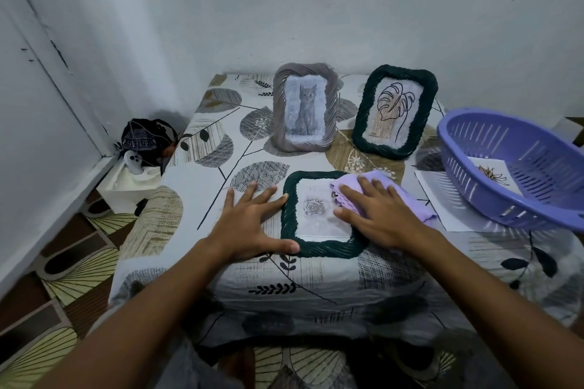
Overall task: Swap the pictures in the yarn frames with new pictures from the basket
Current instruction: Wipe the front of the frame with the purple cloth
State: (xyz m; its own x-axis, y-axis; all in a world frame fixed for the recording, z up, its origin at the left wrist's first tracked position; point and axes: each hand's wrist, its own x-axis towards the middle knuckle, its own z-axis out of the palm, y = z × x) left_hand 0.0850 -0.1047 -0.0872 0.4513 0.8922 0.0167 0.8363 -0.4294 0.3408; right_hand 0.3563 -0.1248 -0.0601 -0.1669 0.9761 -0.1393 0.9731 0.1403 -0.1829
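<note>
Here the dark green yarn frame [319, 215] lies flat on the leaf-patterned tablecloth [202, 148], its long axis running away from the person, and everything else sits relative to it. The left hand [252, 224] rests just left of the frame, fingers spread and straight, thumb along the near-left corner and fingertips touching the left rim, steadying rather than gripping. The right hand [376, 215] lies flat over the frame's right side, pressing a lilac cloth [395, 196] onto it with straight fingers (it pinches nothing that I can see). The rose picture [313, 208] shows between the two hands, closer to the right fingertips, so that hand seems better placed to wipe or lift it. The frame looks braided and soft, the picture pale and thin. Behind the frame stand a grey yarn frame [305, 107] with a cat and another green frame [395, 110] with a leaf. Right of it the purple basket [518, 167] holds a new picture [493, 174]
</note>
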